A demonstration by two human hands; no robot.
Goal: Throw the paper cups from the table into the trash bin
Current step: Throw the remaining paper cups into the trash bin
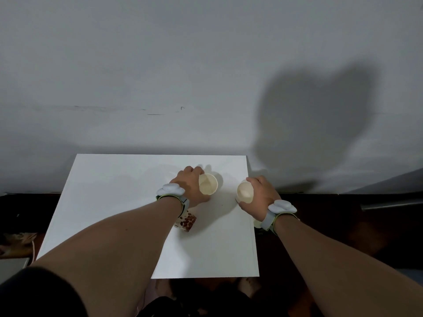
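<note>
Two cream paper cups stand upright on the white table [109,202], mouths up. My left hand [190,186] is wrapped around the left cup [207,184] near the table's back middle. My right hand [263,195] grips the right cup [245,192] close to the table's right edge. A third paper cup [186,221], printed with brown spots, lies on its side under my left wrist, partly hidden by it. No trash bin is in view.
A pale wall rises right behind the table. Dark floor surrounds the table on the left, right and front. A pale round object [257,224] shows under my right wrist. A grey bar [389,205] juts in at the right.
</note>
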